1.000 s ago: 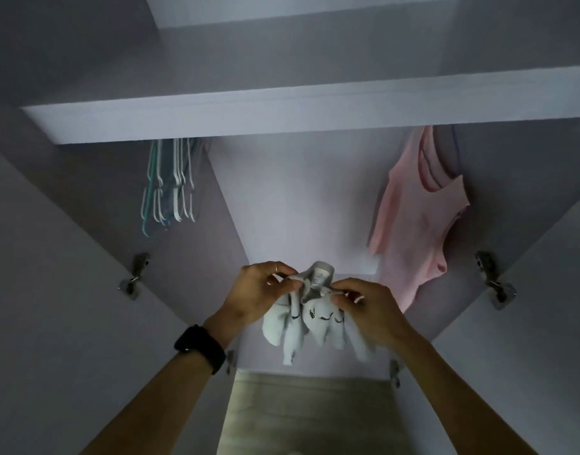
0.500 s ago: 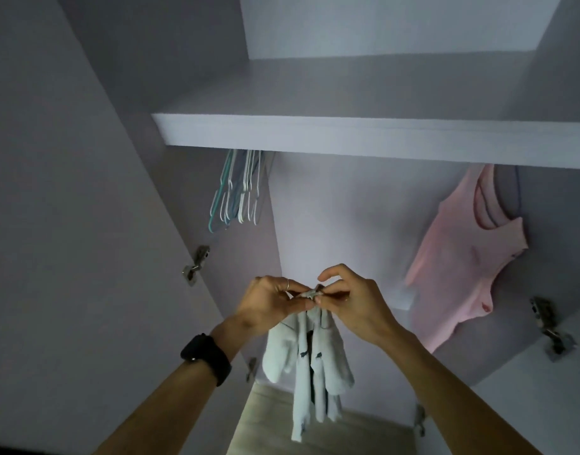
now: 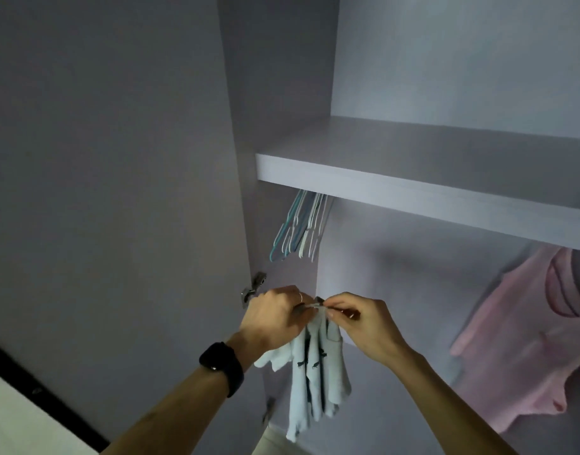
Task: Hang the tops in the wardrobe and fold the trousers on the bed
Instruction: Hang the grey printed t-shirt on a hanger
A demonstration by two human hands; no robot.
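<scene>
The left hand (image 3: 275, 315) and the right hand (image 3: 364, 326) are close together, almost touching. Both have their fingers curled tight. They pinch the top end of a small white top (image 3: 314, 372) between fingertips and thumbs. The white top hangs straight down from the two hands, bunched up and thin, with little dark shapes on it. It is inside the open wardrobe, below the shelf (image 3: 413, 192).

Something small and thin sticks out between the fingers. It is too blurry to tell if it is part of a hanger or just cloth. The fingers hide the neck of the white top.

A black watch (image 3: 223, 366) sits on the left wrist. Some empty hangers (image 3: 300, 224) hang under the shelf, up and to the left of the hands. A pink top (image 3: 528, 339) hangs far to the right, and the edge of the picture cuts it off.
</scene>
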